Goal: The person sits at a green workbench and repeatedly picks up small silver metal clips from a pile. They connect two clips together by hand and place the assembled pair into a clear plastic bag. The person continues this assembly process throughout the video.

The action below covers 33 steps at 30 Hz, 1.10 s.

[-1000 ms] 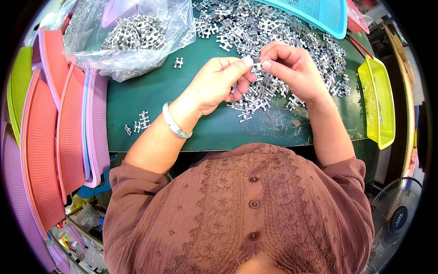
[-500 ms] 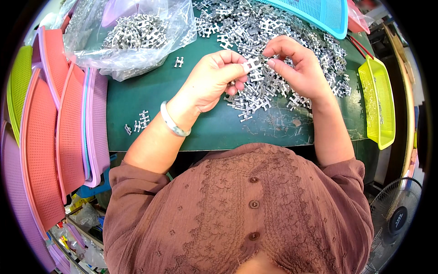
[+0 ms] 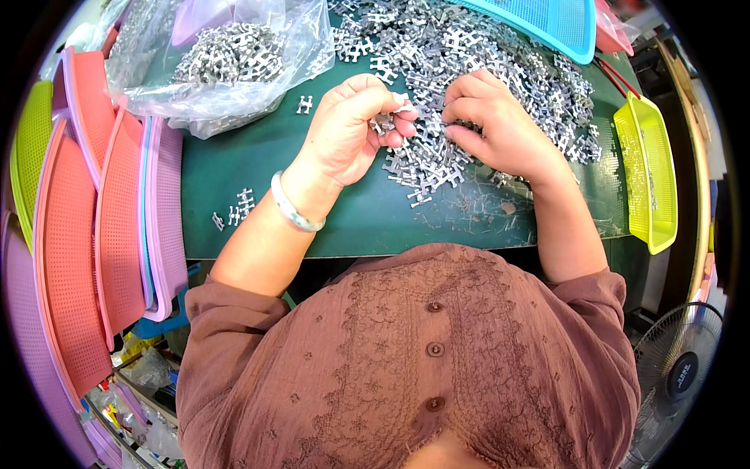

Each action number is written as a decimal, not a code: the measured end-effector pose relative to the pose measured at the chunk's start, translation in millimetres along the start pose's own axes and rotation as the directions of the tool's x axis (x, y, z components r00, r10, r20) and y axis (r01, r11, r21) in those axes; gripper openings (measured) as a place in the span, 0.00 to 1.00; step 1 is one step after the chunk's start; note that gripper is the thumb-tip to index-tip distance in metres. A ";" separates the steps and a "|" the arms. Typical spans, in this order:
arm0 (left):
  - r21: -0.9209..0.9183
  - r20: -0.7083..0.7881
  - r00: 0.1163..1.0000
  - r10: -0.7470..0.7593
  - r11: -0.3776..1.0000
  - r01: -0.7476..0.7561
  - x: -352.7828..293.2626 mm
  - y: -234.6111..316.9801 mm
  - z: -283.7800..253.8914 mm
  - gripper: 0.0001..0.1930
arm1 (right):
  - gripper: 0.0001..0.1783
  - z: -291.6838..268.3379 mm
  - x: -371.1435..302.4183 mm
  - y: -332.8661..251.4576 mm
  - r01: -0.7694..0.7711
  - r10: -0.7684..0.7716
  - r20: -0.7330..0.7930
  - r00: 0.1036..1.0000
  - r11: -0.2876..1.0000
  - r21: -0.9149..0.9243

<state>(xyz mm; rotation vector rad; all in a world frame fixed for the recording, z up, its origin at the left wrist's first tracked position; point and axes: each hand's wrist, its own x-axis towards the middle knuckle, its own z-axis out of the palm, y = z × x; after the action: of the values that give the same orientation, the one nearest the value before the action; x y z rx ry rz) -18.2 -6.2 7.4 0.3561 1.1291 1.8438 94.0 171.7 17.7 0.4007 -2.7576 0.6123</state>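
A wide pile of small silver metal parts (image 3: 437, 168), each roughly H-shaped, covers the far middle and right of the green table. My left hand (image 3: 348, 129), with a pale bangle at its wrist, is closed on some of these metal parts (image 3: 383, 123); one shows at the thumb tip and others against the curled fingers. At the near side of the pile, my right hand (image 3: 500, 125) has its fingers bent down among the parts, thumb and fingertips close together. Whether a part is between them is hidden.
An open clear plastic bag (image 3: 234, 86) full of the same parts stands at the far left. Stacked pink and purple baskets (image 3: 74, 258) line the left side. A yellow-green basket (image 3: 648, 172) sits on the right, a blue basket (image 3: 547, 27) at the back. A fan (image 3: 680, 375) is lower right.
My hands have moved apart. The left has drawn back slightly to the left with metal parts in it, while the right has turned downward over the pile.
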 end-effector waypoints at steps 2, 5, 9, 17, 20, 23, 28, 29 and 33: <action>0.019 -0.035 0.999 -0.004 1.000 0.005 -2.2 2.2 2.9 0.03 | 0.04 1.9 0.5 3.4 -0.010 0.011 -0.042 0.999 1.000 0.025; -0.002 -0.007 1.000 -0.002 1.000 0.002 -0.1 0.3 -0.6 0.02 | 0.04 0.8 1.3 3.9 -0.071 0.086 -0.077 0.993 0.982 0.177; 0.001 -0.036 0.999 -0.013 1.000 0.013 -1.2 -0.1 3.7 0.02 | 0.05 -1.9 0.1 4.8 -0.193 0.222 -0.018 0.975 0.882 0.430; 0.020 -0.010 0.999 -0.045 0.999 0.046 1.4 -4.6 2.0 0.05 | 0.08 -4.5 -0.2 1.1 -0.337 0.368 0.107 0.924 0.644 0.687; -0.017 0.024 0.993 -0.112 0.993 0.113 0.7 -4.3 1.8 0.07 | 0.08 -4.7 0.0 0.1 -0.331 0.370 0.095 0.924 0.653 0.681; 0.028 0.124 0.970 -0.210 0.978 0.208 0.5 -4.1 2.8 0.11 | 0.05 -2.9 0.3 -2.2 -0.194 0.289 -0.066 0.955 0.778 0.598; 0.053 0.085 0.968 -0.236 0.971 0.232 -3.3 -1.9 12.0 0.12 | 0.05 -4.6 5.7 -5.9 0.062 -0.018 -0.245 0.969 0.983 0.175; 0.061 0.074 0.973 -0.218 0.975 0.214 -2.5 -1.8 11.1 0.11 | 0.06 -6.3 6.4 -6.8 0.068 -0.032 -0.231 0.972 0.987 0.148; 0.074 0.055 0.982 -0.179 0.982 0.174 -0.9 -3.8 8.5 0.08 | 0.07 -3.6 7.2 -6.4 0.077 -0.031 -0.250 0.968 0.981 0.176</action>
<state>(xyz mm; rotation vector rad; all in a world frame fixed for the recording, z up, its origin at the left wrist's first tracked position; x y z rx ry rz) -10.3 -1.6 9.0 0.3390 1.1463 1.6315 90.3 166.3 25.6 0.4090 -2.4547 0.8470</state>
